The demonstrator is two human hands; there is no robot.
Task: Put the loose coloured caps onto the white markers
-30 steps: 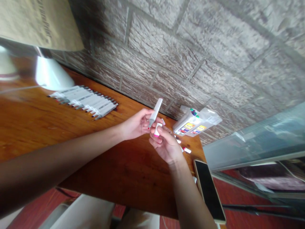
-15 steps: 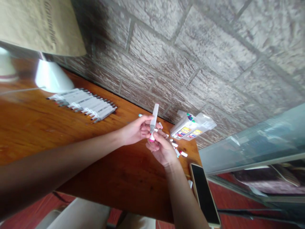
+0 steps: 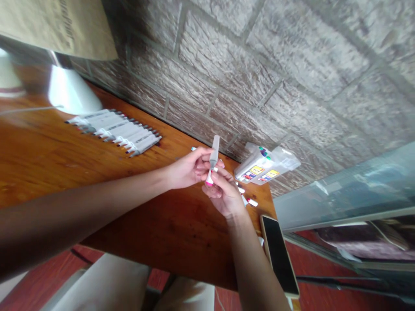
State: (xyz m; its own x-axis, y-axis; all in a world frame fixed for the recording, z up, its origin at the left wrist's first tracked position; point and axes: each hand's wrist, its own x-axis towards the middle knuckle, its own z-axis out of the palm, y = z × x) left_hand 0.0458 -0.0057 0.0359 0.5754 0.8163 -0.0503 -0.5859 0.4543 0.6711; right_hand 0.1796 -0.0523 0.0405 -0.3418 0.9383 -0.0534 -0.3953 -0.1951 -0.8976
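A light grey marker stands nearly upright between the fingers of my left hand, its narrower end pointing down. My right hand pinches a white cap with a pink end, just below that narrow end. The two hands almost meet, and the fingers partly hide where marker and cap come close; I cannot tell whether they touch. Several loose white caps with coloured ends lie on the desk behind my right hand. To the left, a row of uncapped grey markers lies side by side.
A clear plastic marker case with several pens inside stands against the brick wall. A phone lies along the right edge of the wooden desk. A lamp with a white base stands at the back left, its cord running left.
The view has shifted slightly, so the desk and hands sit a little higher in the picture. Both hands keep their hold on the marker and cap, close together as before.
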